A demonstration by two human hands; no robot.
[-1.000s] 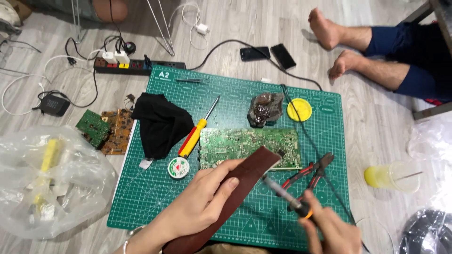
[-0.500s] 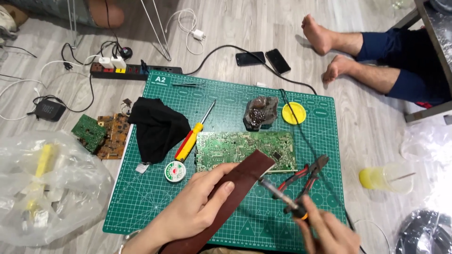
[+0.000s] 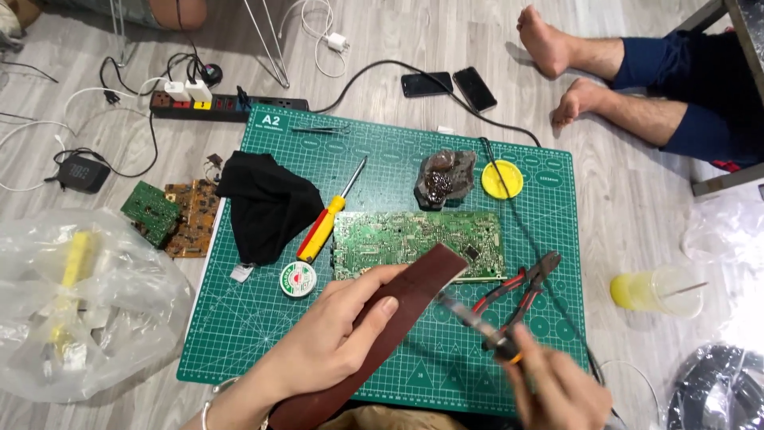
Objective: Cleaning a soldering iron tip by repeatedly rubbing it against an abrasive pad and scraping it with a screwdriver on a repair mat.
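Note:
My left hand (image 3: 330,338) grips a long dark brown strip (image 3: 398,306), like a leather strop, angled up toward the green circuit board (image 3: 418,239) on the green cutting mat (image 3: 239,334). My right hand (image 3: 561,390) holds a soldering iron (image 3: 477,322), its tip close against the strip's upper end. The iron's black cord runs up across the mat. Red-handled pliers (image 3: 521,291) lie just right of the iron.
On the mat lie a black cloth (image 3: 267,203), a red-and-yellow screwdriver (image 3: 326,223), a solder reel (image 3: 298,279), a brass-wool tip cleaner (image 3: 443,177) and a yellow disc (image 3: 502,179). Loose boards (image 3: 171,215), a plastic bag (image 3: 72,302), a power strip (image 3: 227,103), phones and another person's feet (image 3: 557,72) surround it.
The view shifted slightly. Both hands stay on the strip and the iron, and the iron's tip has moved a little along the strip's end.

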